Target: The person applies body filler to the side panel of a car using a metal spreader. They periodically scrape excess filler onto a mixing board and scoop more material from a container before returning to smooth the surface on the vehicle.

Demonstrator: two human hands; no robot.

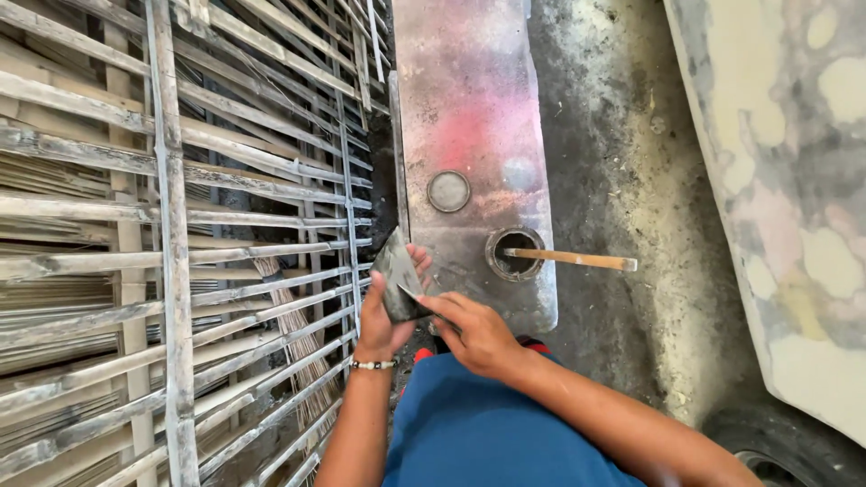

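Note:
My left hand (pixel 383 323) grips a dark, flat, wedge-shaped piece of metal (pixel 397 275), holding it upright with its point up. My right hand (pixel 475 334) lies against the lower right edge of that piece, fingers curled and pinching something thin and dark that I cannot make out. A beaded band circles my left wrist (pixel 373 364). Both hands hover over the near end of a worn metal tank (pixel 469 135) lying on the ground.
A wooden-handled tool (pixel 577 260) sticks out of a round opening (pixel 514 252) in the tank, beside a round cap (pixel 448 191). A rack of bamboo slats (pixel 162 234) fills the left. A patchy painted vehicle body (pixel 794 180) and tyre (pixel 776 446) stand on the right.

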